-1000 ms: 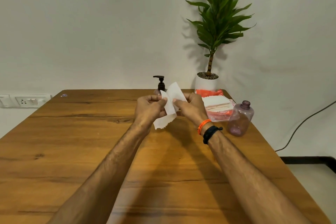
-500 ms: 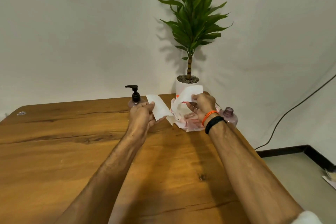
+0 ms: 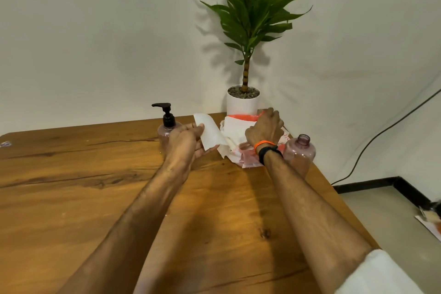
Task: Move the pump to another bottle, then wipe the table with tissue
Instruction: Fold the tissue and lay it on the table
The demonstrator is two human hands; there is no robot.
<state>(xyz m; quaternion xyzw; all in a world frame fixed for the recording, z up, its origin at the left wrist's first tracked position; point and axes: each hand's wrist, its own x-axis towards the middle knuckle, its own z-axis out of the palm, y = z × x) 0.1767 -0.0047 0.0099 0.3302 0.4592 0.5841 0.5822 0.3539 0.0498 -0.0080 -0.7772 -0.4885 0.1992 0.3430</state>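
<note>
Just left of the plant pot (image 3: 242, 105), the left hand (image 3: 183, 143) pinches a tissue (image 3: 210, 135) by its lower edge, with the pump (image 3: 167, 114) already on the bottle (image 3: 164, 135) behind it. Right hand (image 3: 265, 130) lies on the tissue pack (image 3: 236, 126) in front of the pot, fingers hidden, so can't tell its grip. Tissue looks thin, floppy and easy to tear, so I'd bunch it up before wiping.

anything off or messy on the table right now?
Tissue pack by the plant pot lies rumpled, loose sheets spilling out under the right hand. Capless bottle stands open near the table's right edge. No spill visible.
</note>
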